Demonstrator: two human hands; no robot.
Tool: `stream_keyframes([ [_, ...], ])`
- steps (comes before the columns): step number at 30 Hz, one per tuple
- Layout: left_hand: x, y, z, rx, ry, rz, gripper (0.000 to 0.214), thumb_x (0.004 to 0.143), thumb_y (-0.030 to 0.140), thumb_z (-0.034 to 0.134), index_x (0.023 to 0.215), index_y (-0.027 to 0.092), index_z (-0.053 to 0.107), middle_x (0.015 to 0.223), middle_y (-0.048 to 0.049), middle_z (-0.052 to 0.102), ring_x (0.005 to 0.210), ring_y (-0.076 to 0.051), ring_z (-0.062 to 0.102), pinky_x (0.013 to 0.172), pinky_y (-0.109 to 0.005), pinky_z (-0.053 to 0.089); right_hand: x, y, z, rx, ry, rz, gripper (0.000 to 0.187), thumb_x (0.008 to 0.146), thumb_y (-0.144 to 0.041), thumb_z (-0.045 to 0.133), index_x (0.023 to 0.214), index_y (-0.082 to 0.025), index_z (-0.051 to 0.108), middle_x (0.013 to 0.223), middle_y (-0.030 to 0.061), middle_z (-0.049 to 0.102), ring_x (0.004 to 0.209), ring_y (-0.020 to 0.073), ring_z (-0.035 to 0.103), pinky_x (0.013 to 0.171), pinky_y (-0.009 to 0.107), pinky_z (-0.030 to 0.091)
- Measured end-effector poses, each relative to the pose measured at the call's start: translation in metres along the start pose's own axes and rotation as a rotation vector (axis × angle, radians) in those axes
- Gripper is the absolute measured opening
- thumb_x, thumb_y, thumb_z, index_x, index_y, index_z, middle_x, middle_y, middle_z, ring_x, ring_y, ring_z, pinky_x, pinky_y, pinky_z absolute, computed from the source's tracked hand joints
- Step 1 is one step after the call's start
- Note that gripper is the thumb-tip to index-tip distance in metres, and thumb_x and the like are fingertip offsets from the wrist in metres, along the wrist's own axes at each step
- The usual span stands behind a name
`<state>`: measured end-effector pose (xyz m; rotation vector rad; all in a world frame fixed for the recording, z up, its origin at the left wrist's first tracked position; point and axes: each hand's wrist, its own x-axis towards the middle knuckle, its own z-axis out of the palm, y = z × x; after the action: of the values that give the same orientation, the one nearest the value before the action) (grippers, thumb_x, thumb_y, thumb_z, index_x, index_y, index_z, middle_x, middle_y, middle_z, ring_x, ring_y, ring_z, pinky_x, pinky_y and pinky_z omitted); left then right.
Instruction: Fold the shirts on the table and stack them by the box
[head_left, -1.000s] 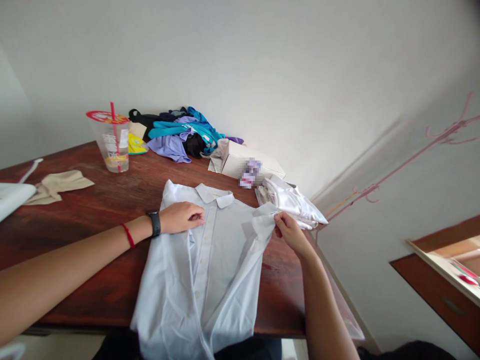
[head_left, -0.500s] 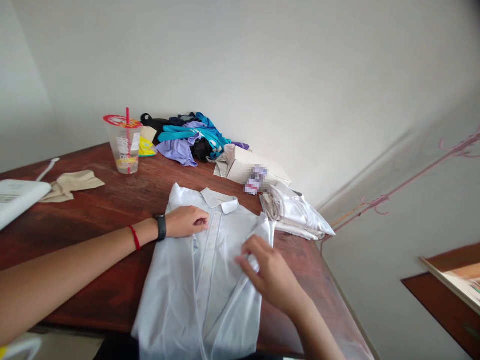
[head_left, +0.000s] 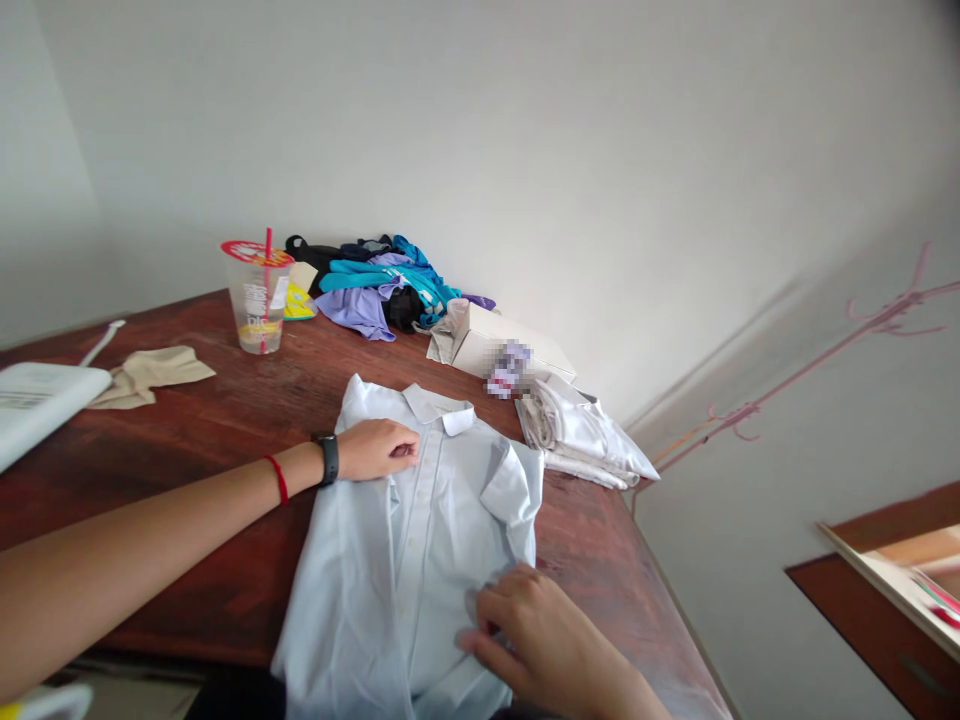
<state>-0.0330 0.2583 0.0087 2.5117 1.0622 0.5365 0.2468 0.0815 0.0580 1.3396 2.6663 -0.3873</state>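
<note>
A pale, button-front shirt lies on the dark wooden table, its collar pointing away from me. My left hand rests on the upper chest beside the button placket, fingers curled down against the cloth; the fingertips are hidden. Over the lower right part of the shirt is my right hand, its fingers loosely bent and the thumb apart from them, with nothing seen between. The right short sleeve is folded inward across the shirt's front.
Folded white garments are stacked right of the collar, by a white box. A heap of blue, purple and black clothes lies at the wall. On the left are a plastic cup, beige cloth and a white object.
My right hand has moved down and toward me along the shirt's right side, uncovering the folded sleeve. The left hand stays on the chest. The view has shifted slightly.
</note>
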Motion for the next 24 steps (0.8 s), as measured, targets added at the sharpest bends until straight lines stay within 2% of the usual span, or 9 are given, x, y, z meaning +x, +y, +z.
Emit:
stream_keyframes([
  [4,0.0,0.001,-0.001,0.003,0.002,0.003,0.021,0.091,0.035,0.058,0.077,0.02,0.063,0.074,-0.0007,0.065,0.068,-0.017,0.056,0.061,-0.027,0.029,-0.027,0.026,0.005,0.095,0.015,0.314,0.028,0.097,-0.044,0.054,0.084,-0.023,0.066,0.08,0.0035,0.075,0.075,0.0217,0.07,0.063,0.028,0.037],
  [6,0.0,0.001,-0.001,0.002,0.001,-0.001,0.022,0.091,0.036,0.058,0.076,0.02,0.062,0.073,-0.0006,0.065,0.067,-0.017,0.056,0.06,-0.027,0.028,-0.04,0.043,0.01,0.139,0.053,0.422,0.025,0.098,-0.043,0.052,0.094,-0.024,0.068,0.082,0.0033,0.075,0.077,0.0233,0.071,0.064,0.028,0.039],
  [10,0.0,0.001,-0.002,0.006,-0.006,-0.009,0.025,0.092,0.037,0.057,0.073,0.02,0.059,0.07,-0.0001,0.063,0.063,-0.016,0.053,0.059,-0.027,0.027,-0.057,0.067,0.026,0.129,0.158,0.536,0.036,0.098,-0.042,0.049,0.128,-0.026,0.063,0.082,0.004,0.075,0.081,0.0264,0.072,0.067,0.031,0.043],
  [12,0.001,0.001,-0.001,0.009,-0.004,-0.01,0.026,0.092,0.038,0.057,0.073,0.02,0.058,0.069,-0.0001,0.062,0.063,-0.016,0.052,0.059,-0.027,0.027,-0.058,0.07,0.034,0.111,0.185,0.556,0.037,0.098,-0.042,0.05,0.129,-0.027,0.064,0.08,0.0043,0.074,0.079,0.0267,0.071,0.067,0.032,0.045],
  [14,0.002,0.0,-0.001,0.014,0.0,-0.013,0.027,0.092,0.039,0.056,0.073,0.02,0.059,0.068,0.0,0.061,0.062,-0.016,0.051,0.058,-0.027,0.026,-0.054,0.065,0.039,0.096,0.253,0.515,0.032,0.098,-0.04,0.05,0.121,-0.027,0.069,0.086,0.0059,0.072,0.083,0.0262,0.07,0.071,0.033,0.049],
  [16,0.002,-0.001,0.0,0.016,0.002,-0.021,0.026,0.092,0.04,0.056,0.075,0.02,0.06,0.068,0.0001,0.061,0.062,-0.016,0.051,0.058,-0.027,0.026,-0.047,0.054,0.042,0.052,0.377,0.418,0.027,0.099,-0.034,0.05,0.115,-0.025,0.071,0.095,0.0086,0.07,0.091,0.0263,0.068,0.078,0.035,0.052],
  [19,0.002,-0.001,0.001,0.014,-0.004,-0.035,0.027,0.092,0.041,0.056,0.077,0.02,0.061,0.069,0.0003,0.061,0.063,-0.016,0.052,0.059,-0.027,0.027,-0.033,0.029,0.04,-0.008,0.508,0.24,0.027,0.099,-0.024,0.05,0.117,-0.023,0.069,0.102,0.0102,0.066,0.096,0.0258,0.065,0.085,0.039,0.055],
  [22,0.002,0.0,0.001,0.014,-0.01,-0.051,0.027,0.092,0.041,0.056,0.077,0.02,0.062,0.069,0.0004,0.062,0.063,-0.016,0.053,0.059,-0.027,0.027,-0.02,0.004,0.036,0.041,0.44,0.08,0.031,0.096,-0.018,0.053,0.124,-0.025,0.065,0.111,0.009,0.066,0.102,0.0232,0.065,0.089,0.036,0.057],
  [24,0.002,0.0,0.001,0.011,-0.014,-0.057,0.026,0.092,0.041,0.056,0.077,0.02,0.062,0.069,0.0004,0.062,0.063,-0.016,0.053,0.059,-0.027,0.027,-0.013,-0.004,0.037,0.06,0.393,0.028,0.039,0.094,-0.014,0.053,0.131,-0.024,0.061,0.125,0.0098,0.064,0.115,0.0233,0.063,0.098,0.035,0.055],
])
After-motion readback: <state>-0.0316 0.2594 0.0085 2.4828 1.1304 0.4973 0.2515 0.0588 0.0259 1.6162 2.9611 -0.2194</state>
